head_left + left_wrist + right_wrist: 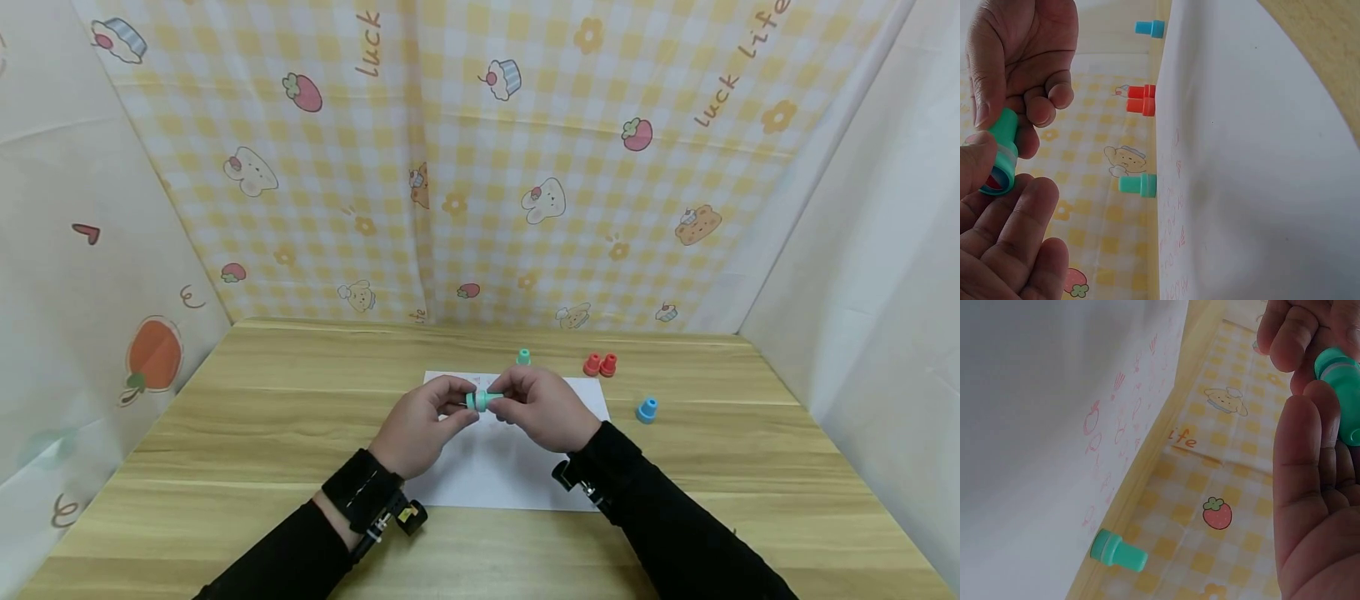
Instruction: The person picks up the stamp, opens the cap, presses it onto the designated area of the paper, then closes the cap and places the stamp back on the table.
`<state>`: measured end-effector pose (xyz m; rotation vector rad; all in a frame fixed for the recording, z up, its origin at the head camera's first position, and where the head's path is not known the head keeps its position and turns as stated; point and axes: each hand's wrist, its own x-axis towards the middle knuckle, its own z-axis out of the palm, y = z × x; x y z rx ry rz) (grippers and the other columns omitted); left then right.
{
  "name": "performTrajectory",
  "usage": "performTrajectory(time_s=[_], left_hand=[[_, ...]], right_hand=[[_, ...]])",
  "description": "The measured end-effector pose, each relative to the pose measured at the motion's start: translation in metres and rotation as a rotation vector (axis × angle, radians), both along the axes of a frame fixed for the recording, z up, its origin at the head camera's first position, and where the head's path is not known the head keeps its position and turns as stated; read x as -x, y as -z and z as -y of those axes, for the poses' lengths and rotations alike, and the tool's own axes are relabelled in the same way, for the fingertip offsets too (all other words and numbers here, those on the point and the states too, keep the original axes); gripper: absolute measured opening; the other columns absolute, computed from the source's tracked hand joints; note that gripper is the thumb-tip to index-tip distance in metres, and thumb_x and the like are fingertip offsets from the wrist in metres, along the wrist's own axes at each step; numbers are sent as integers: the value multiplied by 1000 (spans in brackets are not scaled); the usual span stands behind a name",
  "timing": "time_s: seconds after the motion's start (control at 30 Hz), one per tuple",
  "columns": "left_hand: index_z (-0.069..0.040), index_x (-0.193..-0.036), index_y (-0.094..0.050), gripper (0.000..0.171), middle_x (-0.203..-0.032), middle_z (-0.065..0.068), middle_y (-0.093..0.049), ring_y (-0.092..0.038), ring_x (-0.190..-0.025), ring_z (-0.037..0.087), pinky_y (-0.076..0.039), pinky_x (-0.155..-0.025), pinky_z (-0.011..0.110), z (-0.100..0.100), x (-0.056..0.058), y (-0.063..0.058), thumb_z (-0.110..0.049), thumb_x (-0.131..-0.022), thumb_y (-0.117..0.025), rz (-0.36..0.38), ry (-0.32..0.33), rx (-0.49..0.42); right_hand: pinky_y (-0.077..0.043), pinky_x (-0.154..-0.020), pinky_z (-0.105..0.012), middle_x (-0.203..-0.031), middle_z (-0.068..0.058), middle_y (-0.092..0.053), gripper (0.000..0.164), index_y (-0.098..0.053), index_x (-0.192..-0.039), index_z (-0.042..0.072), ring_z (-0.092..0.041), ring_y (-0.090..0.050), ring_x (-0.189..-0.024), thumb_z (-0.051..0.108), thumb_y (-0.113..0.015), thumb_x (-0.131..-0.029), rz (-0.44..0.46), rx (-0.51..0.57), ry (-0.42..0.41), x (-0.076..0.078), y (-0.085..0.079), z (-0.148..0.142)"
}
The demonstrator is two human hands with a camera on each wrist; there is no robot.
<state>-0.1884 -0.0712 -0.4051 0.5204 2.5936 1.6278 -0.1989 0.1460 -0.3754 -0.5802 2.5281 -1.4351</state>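
Observation:
Above the sheet of paper, both hands meet at one green toy stamp [483, 401]. My left hand [421, 429] pinches its wide end between thumb and fingers. The narrow handle end is pinched by my right hand [548, 408]. In the left wrist view the stamp [1005, 147] is tilted, and something red shows inside its wide rim. In the right wrist view the green stamp [1342, 390] is partly cut off by the frame edge. A white paper [510, 475] lies below, with small red prints along its far part.
Another green stamp [523, 357] stands at the paper's far edge. Two red stamps [592, 364] are side by side to its right, and a blue stamp [647, 410] stands right of the paper. Behind the wooden table [300, 417] hangs a yellow checked cloth [480, 167].

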Motion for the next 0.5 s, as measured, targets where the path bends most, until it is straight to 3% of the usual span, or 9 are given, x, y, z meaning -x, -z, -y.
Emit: performTrajectory(time_s=[0.3,0.5], left_hand=[[-15,-121,-69,25,-101,-5,-75,-71,-94,8,-59,-94,41,0,0,0,-14,-98,-76,3,11,9],[-14,-122,-70,25,-102,-5,-75,-71,-93,7,-60,-93,40,0,-1,-1,-16,-98,-76,-1,15,16]], right_hand=[[-56,-74,-30,-95,-16,-75,7,-72,-106,9,-18,-67,-82,13,-69,-102,0,-13,-6,-1,0,1],[-56,-75,-30,-96,-18,-75,6,-72,-106,10,-27,-70,-87,13,-69,-102,2,-14,-13,-1,2,2]])
